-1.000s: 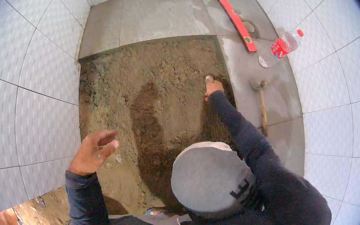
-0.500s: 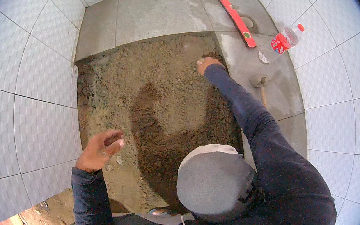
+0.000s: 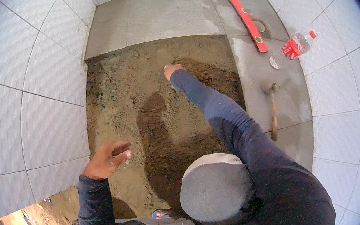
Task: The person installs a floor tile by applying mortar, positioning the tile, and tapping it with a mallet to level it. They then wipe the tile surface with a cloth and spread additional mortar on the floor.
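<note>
A bed of damp, sandy mortar fills the recess between grey floor tiles. My right hand is closed low over its far middle part, touching or nearly touching the surface. Whatever it grips is hidden beneath the hand. Dark, freshly disturbed mortar lies just to its right. My left hand hovers over the left side of the bed, fingers loosely curled and apart from the thumb, holding nothing.
On the right-hand tiles lie a red spirit level, a clear bottle with a red cap and a wooden-handled mallet. White wall tiles rise on both sides. A grey cap covers part of the near bed.
My right hand has swept left across the mortar from the right tile edge, leaving a darker, roughened strip. My left hand keeps nearly the same pose. The view has shifted slightly.
</note>
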`<state>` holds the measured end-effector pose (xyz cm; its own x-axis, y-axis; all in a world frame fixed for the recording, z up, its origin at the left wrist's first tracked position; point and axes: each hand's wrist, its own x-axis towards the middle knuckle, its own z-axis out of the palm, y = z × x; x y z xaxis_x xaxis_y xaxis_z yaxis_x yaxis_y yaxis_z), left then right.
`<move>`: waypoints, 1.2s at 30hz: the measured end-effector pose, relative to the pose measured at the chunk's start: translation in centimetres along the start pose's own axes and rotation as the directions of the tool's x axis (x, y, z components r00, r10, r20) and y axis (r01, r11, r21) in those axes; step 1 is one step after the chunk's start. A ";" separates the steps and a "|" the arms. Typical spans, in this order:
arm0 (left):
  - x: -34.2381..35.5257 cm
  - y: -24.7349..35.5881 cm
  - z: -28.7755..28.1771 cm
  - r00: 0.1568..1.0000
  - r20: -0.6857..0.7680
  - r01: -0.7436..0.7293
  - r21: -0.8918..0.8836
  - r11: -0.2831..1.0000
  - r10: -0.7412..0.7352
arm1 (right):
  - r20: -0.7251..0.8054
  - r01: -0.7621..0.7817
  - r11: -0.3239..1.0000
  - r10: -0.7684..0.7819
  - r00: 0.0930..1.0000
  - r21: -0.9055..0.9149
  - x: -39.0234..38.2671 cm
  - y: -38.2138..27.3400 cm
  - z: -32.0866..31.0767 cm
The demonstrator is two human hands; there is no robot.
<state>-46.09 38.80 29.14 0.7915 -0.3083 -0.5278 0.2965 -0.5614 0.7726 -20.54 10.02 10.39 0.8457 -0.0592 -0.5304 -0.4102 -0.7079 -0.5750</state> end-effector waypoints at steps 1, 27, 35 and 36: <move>-1.0 0.2 -0.6 0.999 -0.007 0.054 0.023 0.998 -0.054 | 0.009 0.093 0.962 -0.094 0.996 -0.258 -4.1 -2.4 -0.9; -0.3 4.8 1.3 0.998 0.049 -0.039 0.041 0.998 0.037 | -0.443 -0.284 0.838 0.057 0.895 -0.466 8.0 18.8 -12.0; -0.4 4.9 1.8 0.997 0.026 -0.065 -0.027 0.997 0.066 | -0.138 -0.245 0.956 0.224 0.965 -0.160 -3.5 32.0 -10.3; 0.7 5.4 2.5 0.995 0.072 -0.069 -0.006 0.998 0.069 | -0.182 -0.251 0.951 0.219 0.959 -0.182 -6.8 36.1 -10.5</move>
<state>-45.27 33.63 32.05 0.7694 -0.4007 -0.4974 0.2450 -0.5340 0.8092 -37.52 -22.49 -0.24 0.7833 -0.3400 -0.5205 -0.5403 -0.7863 -0.2996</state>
